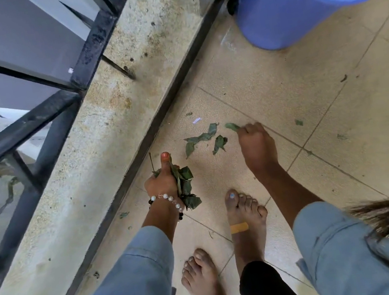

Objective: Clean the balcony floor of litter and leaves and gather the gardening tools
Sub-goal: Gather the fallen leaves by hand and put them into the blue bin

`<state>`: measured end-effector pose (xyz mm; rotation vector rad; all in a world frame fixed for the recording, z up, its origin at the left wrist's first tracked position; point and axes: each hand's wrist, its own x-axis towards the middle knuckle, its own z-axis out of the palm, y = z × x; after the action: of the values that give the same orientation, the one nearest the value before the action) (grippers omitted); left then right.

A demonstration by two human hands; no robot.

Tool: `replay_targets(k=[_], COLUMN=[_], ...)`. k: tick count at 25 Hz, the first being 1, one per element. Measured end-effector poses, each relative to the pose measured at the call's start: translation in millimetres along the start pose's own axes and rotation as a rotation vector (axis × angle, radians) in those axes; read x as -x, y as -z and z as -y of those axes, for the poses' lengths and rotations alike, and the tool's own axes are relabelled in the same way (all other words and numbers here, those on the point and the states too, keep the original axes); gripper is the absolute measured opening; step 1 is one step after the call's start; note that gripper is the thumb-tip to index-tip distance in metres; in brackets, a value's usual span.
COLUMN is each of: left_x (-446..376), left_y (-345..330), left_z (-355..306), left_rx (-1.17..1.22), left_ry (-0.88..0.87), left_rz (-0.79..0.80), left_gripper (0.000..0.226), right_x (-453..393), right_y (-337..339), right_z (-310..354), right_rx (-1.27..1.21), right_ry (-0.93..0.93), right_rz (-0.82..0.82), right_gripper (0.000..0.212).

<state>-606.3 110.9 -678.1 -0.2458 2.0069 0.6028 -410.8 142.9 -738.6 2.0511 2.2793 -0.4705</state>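
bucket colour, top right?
Blue, with dark green leaves inside. The bucket shows in the head view, the only one.

At frame centre, the left hand (162, 181) grips a bunch of green leaves (185, 187), thumb up, beaded bracelet (168, 198) at the wrist. The right hand (255, 144) pinches a small green leaf (232, 126) beside torn leaf pieces (203, 138) on the beige tiled floor (333, 99). A blue plastic bucket (293, 6) stands upper right.

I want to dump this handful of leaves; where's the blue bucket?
In the head view the blue bucket stands at the top right on the tiled floor, beside the concrete ledge, ahead of the right hand.
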Motion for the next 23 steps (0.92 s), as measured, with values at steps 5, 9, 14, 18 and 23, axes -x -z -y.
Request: replay_targets(k=[5,9,14,18,23], left_x=[9,9,-3,-3,-4], left_y=[13,31,56,70,88], left_z=[1,7,23,26,32], left_rx=[0.085,0.109,0.148,0.158,0.271], left_ry=[0.032,0.035,0.061,0.066,0.047], left_rz=[-0.034,-0.067,-0.093,-0.139,-0.162], left_gripper=[0.049,0.049,0.064,0.055,0.059], right_x=[-21,-7,-5,-24,2], right_y=[14,-7,6,16,22], right_z=[26,33,36,58,134], right_rx=[-0.351,0.05,0.15,-0.088,-0.416], right_ry=[0.099,0.474,0.572,0.281,0.472], right_rz=[-0.077,0.266,0.206,0.339,0.506], right_gripper=[0.027,0.064,0.024,0.011,0.031])
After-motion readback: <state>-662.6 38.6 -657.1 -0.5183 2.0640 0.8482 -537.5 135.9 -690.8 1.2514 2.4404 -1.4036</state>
